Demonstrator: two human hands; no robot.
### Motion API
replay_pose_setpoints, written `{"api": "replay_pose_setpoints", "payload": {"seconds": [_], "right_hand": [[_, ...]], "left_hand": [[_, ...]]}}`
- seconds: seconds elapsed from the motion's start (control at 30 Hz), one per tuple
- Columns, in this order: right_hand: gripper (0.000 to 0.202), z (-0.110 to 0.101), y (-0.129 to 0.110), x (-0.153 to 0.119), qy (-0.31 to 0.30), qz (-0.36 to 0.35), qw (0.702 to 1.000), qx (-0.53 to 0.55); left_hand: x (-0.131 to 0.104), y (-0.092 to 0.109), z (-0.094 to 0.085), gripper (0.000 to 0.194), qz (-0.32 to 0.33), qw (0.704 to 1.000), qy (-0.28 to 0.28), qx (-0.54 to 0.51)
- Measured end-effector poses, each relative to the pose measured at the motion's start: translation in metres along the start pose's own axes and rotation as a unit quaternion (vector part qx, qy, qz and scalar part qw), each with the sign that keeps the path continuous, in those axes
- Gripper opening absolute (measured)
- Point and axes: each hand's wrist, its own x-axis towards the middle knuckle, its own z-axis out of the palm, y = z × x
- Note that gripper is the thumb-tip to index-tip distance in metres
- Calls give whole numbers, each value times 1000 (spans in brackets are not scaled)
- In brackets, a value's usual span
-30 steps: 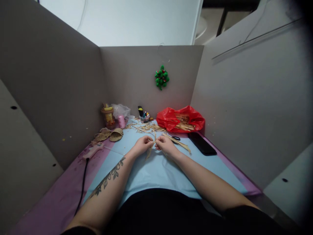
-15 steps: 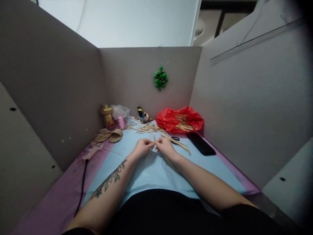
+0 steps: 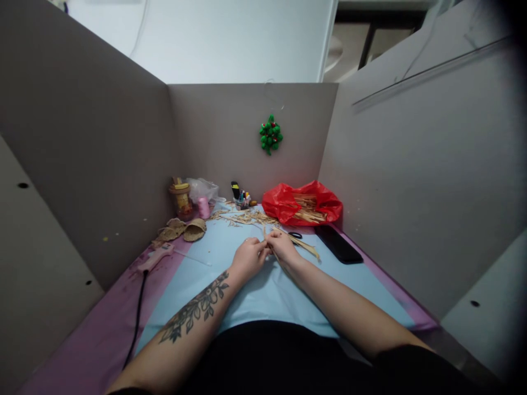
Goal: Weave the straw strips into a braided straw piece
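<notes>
My left hand [image 3: 249, 257] and my right hand [image 3: 282, 247] meet over the light blue sheet, fingers pinched together. A thin pale straw strip [image 3: 264, 232] sticks up from between their fingertips; both hands close on it, though its lower part is mostly hidden by the fingers. Just right of my right hand lies a bundle of flat straw strips [image 3: 307, 248], resting across black-handled scissors [image 3: 295, 235]. Behind the hands, short straw scraps [image 3: 247, 218] are scattered over the sheet.
A red plastic bag [image 3: 284, 204] of straw stands at the back right, a black phone [image 3: 340, 244] before it. To the left are a pink glue gun [image 3: 156, 258] with its cord, woven pieces [image 3: 195, 229], a pink thread spool [image 3: 203, 208] and a lidded cup [image 3: 181, 200]. Grey partitions enclose the table.
My left hand has moved right and turned, bringing its fingers against my right hand's. The straw strip between them has shifted slightly right. My right hand has stayed nearly in place.
</notes>
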Motion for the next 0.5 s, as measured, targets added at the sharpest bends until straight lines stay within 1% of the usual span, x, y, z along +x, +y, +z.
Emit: {"api": "replay_pose_setpoints", "payload": {"seconds": [0.07, 0.1, 0.2, 0.27, 0.3, 0.37, 0.43, 0.5], "right_hand": [[8, -1, 2, 2, -12, -6, 1000, -4], [8, -2, 2, 3, -18, -6, 1000, -10], [9, -2, 1, 0, -40, 6, 999, -28], [10, -2, 0, -3, -59, 10, 997, -39], [11, -1, -1, -5, -71, 7, 996, -45], [12, 0, -1, -8, -89, 0, 994, -57], [12, 1, -3, -12, -93, -2, 993, -72], [11, 2, -5, -15, -92, 0, 991, -93]], "left_hand": [[1, -1, -1, 26, 1, 1000, 1, -28], [1, -3, -1, 27, -9, 999, 9, -48], [5, -10, 0, 25, -75, 989, 54, -119], [7, -14, 1, 24, -124, 974, 66, -176], [8, -16, 2, 25, -136, 968, 55, -205], [9, -18, 3, 26, -140, 958, 16, -251], [9, -18, 4, 28, -141, 952, -17, -270], [9, -19, 4, 30, -159, 949, -25, -271]]}}
